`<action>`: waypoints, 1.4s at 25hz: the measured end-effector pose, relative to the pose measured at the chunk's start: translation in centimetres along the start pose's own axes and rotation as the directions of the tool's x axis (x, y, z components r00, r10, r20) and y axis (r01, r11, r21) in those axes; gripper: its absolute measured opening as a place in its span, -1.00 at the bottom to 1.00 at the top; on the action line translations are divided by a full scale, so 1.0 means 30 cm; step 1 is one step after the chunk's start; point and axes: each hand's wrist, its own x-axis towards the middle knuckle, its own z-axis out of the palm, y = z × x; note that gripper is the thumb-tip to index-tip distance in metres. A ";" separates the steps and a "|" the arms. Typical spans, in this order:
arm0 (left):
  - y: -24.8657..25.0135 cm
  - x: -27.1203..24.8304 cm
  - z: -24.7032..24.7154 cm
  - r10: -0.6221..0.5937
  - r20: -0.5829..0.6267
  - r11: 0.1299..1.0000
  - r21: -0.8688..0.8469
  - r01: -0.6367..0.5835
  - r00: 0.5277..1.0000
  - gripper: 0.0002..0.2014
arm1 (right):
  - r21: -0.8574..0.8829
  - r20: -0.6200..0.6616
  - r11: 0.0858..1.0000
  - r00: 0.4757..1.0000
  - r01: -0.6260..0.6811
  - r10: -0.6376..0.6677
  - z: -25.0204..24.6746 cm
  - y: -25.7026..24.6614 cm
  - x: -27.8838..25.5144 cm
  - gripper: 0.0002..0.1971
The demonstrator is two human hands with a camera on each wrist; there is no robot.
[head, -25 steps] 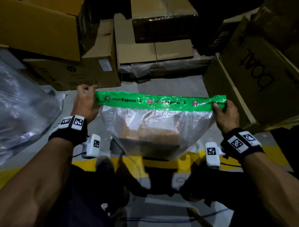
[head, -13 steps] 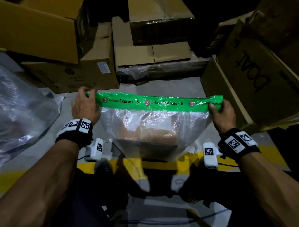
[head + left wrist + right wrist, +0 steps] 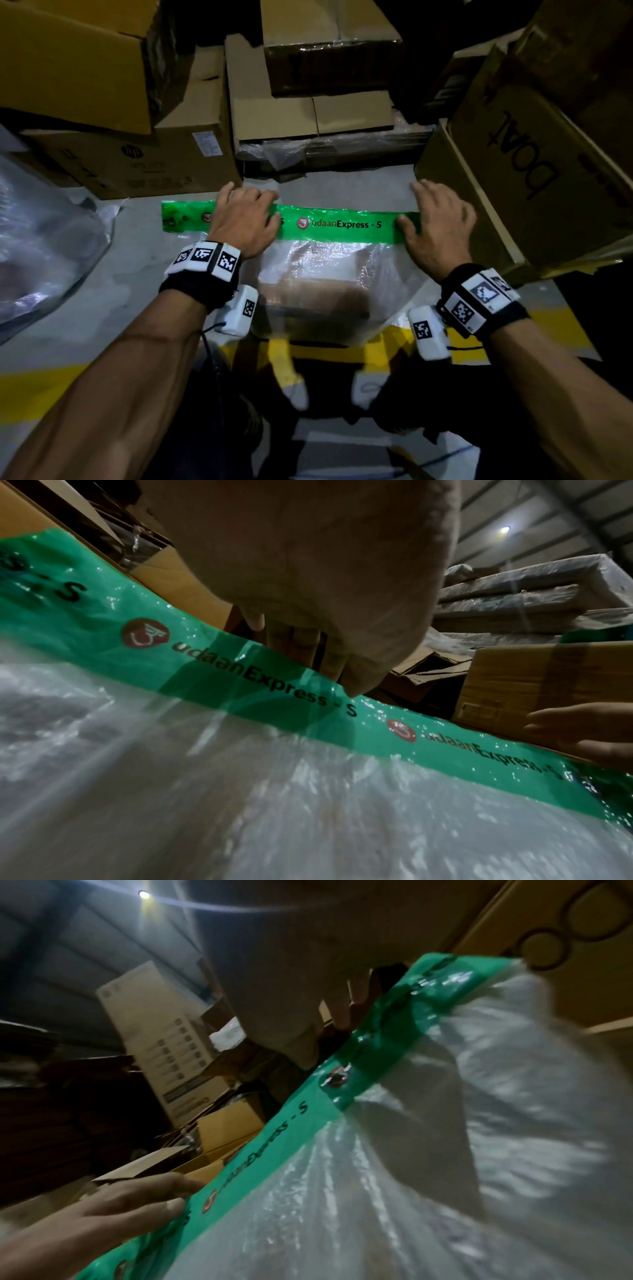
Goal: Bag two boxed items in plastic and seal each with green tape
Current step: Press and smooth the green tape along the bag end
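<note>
A clear plastic bag [image 3: 325, 260] with a brown box [image 3: 315, 298] inside stands on the floor in front of me. A strip of green printed tape [image 3: 342, 224] runs along the bag's top edge. My left hand [image 3: 245, 219] lies over the tape left of the middle, fingers reaching past the top edge and thumb on the front. My right hand [image 3: 440, 226] lies the same way over the tape's right end. The left wrist view shows the tape [image 3: 240, 674] close up under my palm, with the fingers [image 3: 298, 645] behind it. The tape's left end sticks out free.
Cardboard cartons ring the spot: an HP box [image 3: 137, 164] at back left, a stack [image 3: 325, 113] straight behind, a large carton [image 3: 534, 171] close on the right. A plastic-wrapped bundle [image 3: 41, 240] lies at the left. A yellow floor line [image 3: 34, 380] runs near my feet.
Both hands have left the tape's ends and moved inward and over the strip. The tape's left end now hangs free beyond my left hand.
</note>
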 end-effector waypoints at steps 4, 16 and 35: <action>-0.019 -0.023 -0.031 0.037 0.083 0.999 -0.035 -0.034 0.996 -0.70 | -0.006 0.165 0.969 0.956 0.246 -0.241 -0.009 -0.090 0.007 -0.49; 0.023 -0.263 -0.120 0.030 0.085 0.998 0.056 -0.035 0.996 -0.75 | -0.135 0.241 0.917 0.910 0.374 -0.336 -0.085 -0.242 -0.189 -0.92; 0.125 0.054 -0.308 0.034 -0.215 0.999 0.028 -0.028 0.976 -0.77 | -0.022 0.153 0.971 0.961 0.236 -0.230 -0.312 -0.132 0.201 -0.90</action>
